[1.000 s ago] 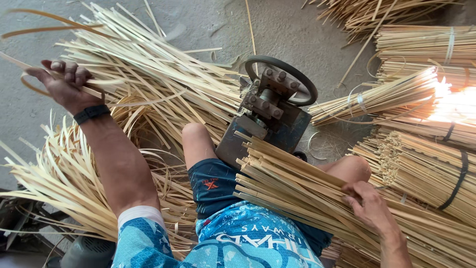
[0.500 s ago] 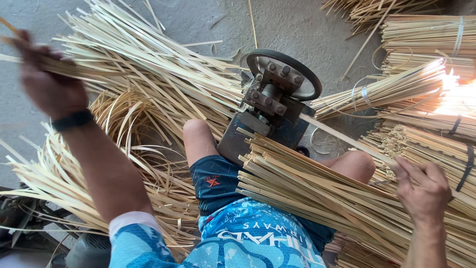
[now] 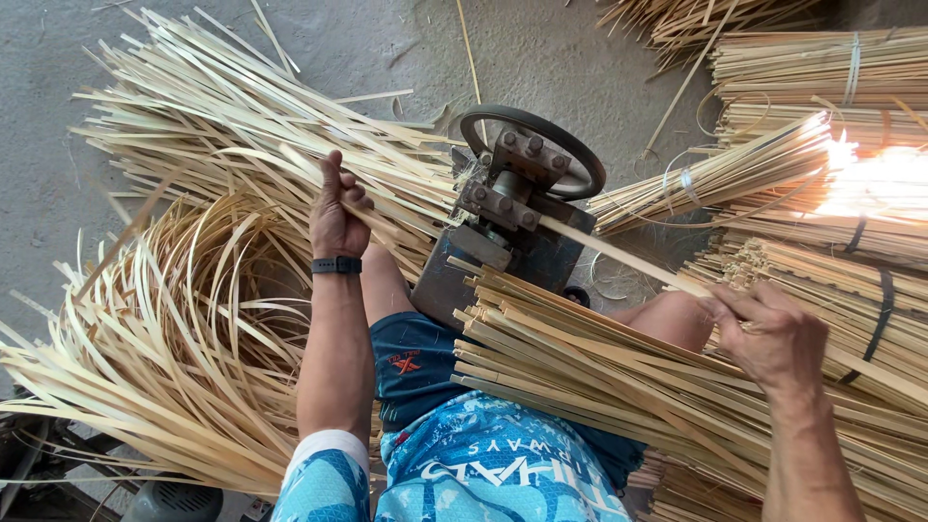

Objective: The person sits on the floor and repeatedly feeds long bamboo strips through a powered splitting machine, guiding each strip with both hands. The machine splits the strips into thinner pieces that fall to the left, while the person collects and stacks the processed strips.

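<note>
My right hand [image 3: 778,338] grips one pale bamboo strip [image 3: 619,253] that runs up-left into the metal splitting machine [image 3: 507,227] with its black ring. My left hand [image 3: 336,215], with a black band on the wrist, is closed on thin split slivers [image 3: 387,224] that come out on the machine's left side. A stack of bamboo strips [image 3: 580,367] lies across my lap, under the right hand.
A heap of curled thin slivers [image 3: 164,329] spreads on the left. Straight split strips [image 3: 222,126] fan out on the concrete floor [image 3: 58,116] at the top left. Tied bamboo bundles [image 3: 822,77] fill the right side, partly in bright glare.
My left hand came from the far left in to the machine and closed on the slivers. My right hand took up a strip and fed its end into the machine.
</note>
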